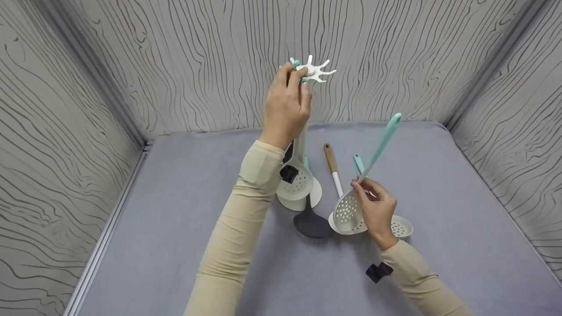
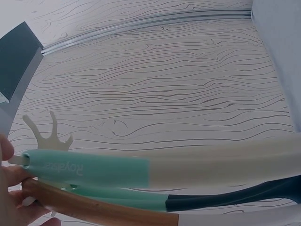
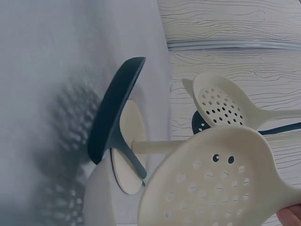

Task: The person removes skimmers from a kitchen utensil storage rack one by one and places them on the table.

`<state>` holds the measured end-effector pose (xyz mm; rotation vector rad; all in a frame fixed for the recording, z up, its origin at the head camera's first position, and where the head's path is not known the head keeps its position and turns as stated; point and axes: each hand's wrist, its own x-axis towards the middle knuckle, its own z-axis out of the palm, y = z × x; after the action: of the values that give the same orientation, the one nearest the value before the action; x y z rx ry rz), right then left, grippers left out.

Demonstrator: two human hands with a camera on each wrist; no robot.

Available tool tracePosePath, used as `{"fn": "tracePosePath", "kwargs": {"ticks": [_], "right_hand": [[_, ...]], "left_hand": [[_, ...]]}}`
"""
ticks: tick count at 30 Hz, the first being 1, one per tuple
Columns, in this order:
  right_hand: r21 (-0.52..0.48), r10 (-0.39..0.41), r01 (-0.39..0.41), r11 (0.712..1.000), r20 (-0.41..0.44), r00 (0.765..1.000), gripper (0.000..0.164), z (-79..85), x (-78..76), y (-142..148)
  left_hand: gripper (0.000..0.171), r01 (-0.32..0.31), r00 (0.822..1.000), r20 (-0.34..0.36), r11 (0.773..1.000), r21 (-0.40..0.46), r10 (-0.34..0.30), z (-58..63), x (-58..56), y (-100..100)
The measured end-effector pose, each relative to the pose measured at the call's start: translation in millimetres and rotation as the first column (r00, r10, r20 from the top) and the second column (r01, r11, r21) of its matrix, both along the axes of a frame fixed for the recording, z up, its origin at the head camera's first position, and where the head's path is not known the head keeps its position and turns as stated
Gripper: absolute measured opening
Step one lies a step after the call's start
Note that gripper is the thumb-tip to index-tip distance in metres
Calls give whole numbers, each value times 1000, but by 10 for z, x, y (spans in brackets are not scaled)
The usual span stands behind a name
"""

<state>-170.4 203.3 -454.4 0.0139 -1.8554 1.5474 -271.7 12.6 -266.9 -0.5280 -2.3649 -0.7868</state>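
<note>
Skimmer [image 1: 348,212] pinched in right hand [image 1: 378,210], left hand [image 1: 287,102] gripping hooked rack [image 1: 314,72] higher up

Pale lettering [image 2: 63,167] on a mint-green utensil handle [image 2: 113,169], seen from the left wrist, begins "Royal", its last letters too faint to read.

Your left hand [image 1: 286,103] hides part of the white hook rack [image 1: 317,72]; the right-wrist view's edges crop your perforated skimmer [image 3: 211,183] and most of your right hand [image 3: 290,217].
</note>
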Motion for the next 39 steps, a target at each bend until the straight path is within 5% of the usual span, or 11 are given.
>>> {"fn": "tracePosePath", "kwargs": {"ticks": [11,32,39], "right_hand": [[-72,-28,24,997,-58,998,18,55,16,212],[-42,-99,95,995,-113,989,16,183,106,575],[-10,-90,89,996,-151,984,14,104,68,749]], "left_hand": [[40,-5,1000,-8,1000,9,5,-5,16,0],[40,-12,1000,-9,1000,-1,12,-3,14,-2],[40,-11,1000,-23,1000,5,11,-6,17,2]]}}
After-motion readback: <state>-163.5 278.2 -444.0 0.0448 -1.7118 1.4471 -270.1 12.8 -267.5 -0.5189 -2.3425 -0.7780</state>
